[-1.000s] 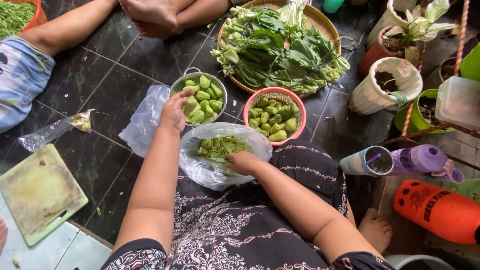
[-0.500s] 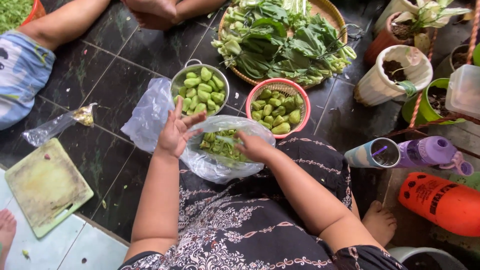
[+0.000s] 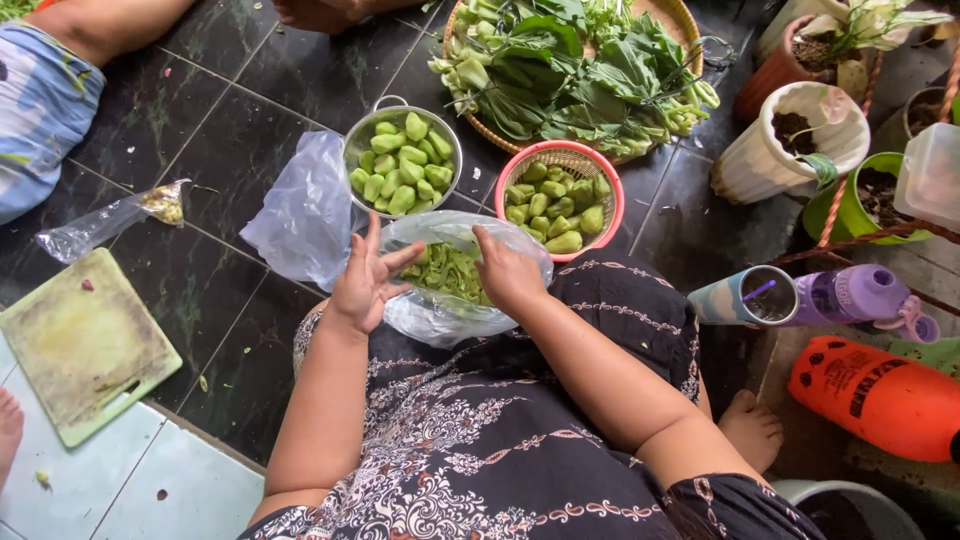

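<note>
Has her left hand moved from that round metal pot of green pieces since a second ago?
Yes. The left hand has pulled back from the round metal pot toward the body, now open at the clear plastic bag in the lap.

Both forearms reach forward from the lap toward the clear plastic bag point(image 3: 450, 285), elbows bent and tucked near the body. The left hand point(image 3: 365, 280) hovers at the bag's left rim, palm turned inward, fingers spread and loosely curled, thumb pointing toward the bag's mouth, gripping nothing. The right hand point(image 3: 508, 275) rests on the bag's right rim, knuckles up, fingers bent down over the edge; what they pinch cannot be made out
</note>
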